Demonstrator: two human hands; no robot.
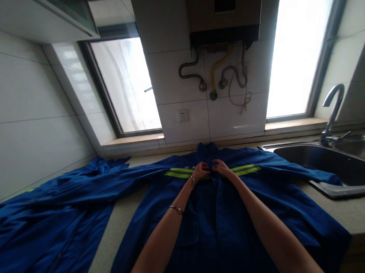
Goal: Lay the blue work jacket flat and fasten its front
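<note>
Both grips pinched on the jacket point(227, 220) front just below its collar, left hand point(200, 170) and right hand point(221, 167) touching at the placket, jacket spread flat on the bench point(350, 210) left of the sink point(336, 169), fastening seemingly just begun, lower front still undone.

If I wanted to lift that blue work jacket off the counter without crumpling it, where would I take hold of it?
Probably at the shoulders, either side of the collar, coming from the near counter edge. The blue work jacket lies flat, front up, sleeves spread sideways, so the shoulder line by the yellow reflective stripe would let it hang straight. Both the left hand and right hand pinch the front just below the collar.
</note>
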